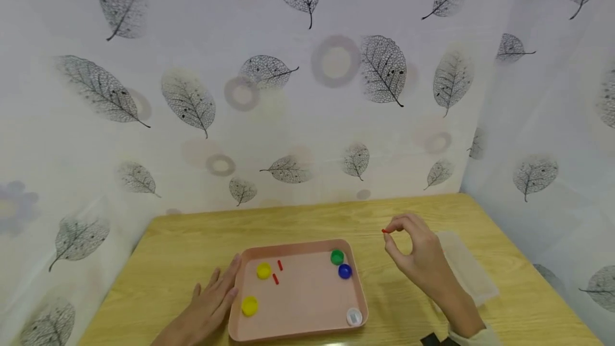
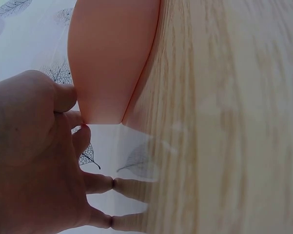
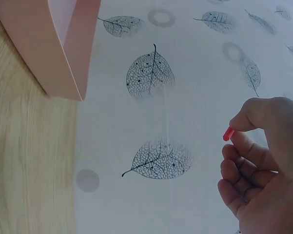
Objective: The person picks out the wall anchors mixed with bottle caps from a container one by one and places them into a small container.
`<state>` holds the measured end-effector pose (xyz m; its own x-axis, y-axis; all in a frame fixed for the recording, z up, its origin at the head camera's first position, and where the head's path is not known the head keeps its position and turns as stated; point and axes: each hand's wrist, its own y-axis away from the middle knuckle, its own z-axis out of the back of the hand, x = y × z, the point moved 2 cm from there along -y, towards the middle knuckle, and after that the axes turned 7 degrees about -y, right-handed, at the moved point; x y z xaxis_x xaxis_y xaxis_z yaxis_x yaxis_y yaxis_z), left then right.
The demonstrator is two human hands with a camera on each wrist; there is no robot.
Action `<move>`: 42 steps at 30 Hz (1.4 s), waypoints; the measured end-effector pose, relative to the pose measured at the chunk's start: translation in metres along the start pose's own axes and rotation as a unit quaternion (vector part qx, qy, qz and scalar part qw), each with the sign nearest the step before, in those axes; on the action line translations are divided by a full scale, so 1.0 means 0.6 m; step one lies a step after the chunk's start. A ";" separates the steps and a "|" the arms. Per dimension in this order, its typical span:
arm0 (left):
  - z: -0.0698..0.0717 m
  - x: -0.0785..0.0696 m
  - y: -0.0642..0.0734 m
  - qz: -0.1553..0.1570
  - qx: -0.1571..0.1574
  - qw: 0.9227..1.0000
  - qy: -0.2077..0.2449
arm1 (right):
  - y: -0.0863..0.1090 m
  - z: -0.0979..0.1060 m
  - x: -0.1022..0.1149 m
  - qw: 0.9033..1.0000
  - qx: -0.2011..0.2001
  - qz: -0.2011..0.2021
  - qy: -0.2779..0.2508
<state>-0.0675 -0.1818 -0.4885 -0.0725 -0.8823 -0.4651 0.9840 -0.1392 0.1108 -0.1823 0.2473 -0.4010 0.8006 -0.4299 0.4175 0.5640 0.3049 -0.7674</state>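
Note:
My right hand (image 1: 417, 252) is raised off the table to the right of a pink tray (image 1: 302, 330), pinching a small red stick (image 3: 228, 133) between thumb and index finger. Its other fingers curl loosely in the right wrist view. My left hand (image 1: 211, 299) rests at the tray's left side, fingers spread, with the thumb and index finger touching the tray wall (image 2: 112, 58). Inside the tray, two red sticks (image 1: 276, 279) lie near a yellow cap (image 1: 263, 270). Another yellow cap (image 1: 250, 306) sits at the front left.
A green cap (image 1: 337, 257) and a blue cap (image 1: 345, 271) sit at the tray's back right, and a white round piece (image 1: 354, 317) in its front right corner. A translucent container (image 1: 468, 268) lies behind the right forearm. Leaf-patterned curtains (image 1: 298, 122) border the wooden table (image 1: 202, 228).

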 end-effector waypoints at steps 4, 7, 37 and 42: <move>-0.004 -0.003 0.000 -0.010 -0.010 1.000 -0.002 | 0.004 0.028 -0.019 1.000 -0.008 -0.010 0.027; -0.006 -0.004 0.000 -0.013 -0.005 1.000 -0.004 | 0.008 0.049 -0.033 0.999 -0.010 -0.026 0.046; -0.003 0.004 -0.002 -0.004 0.005 1.000 -0.003 | 0.030 0.142 -0.097 0.991 -0.029 -0.081 0.102; -0.002 0.005 -0.002 -0.001 0.003 1.000 -0.004 | 0.029 0.147 -0.102 0.989 -0.025 -0.083 0.120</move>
<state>-0.0688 -0.1838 -0.4911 -0.0761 -0.8856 -0.4581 0.9829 -0.1440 0.1151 -0.2039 0.3539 -0.3971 0.6240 -0.6614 0.4162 0.6674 0.1740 -0.7241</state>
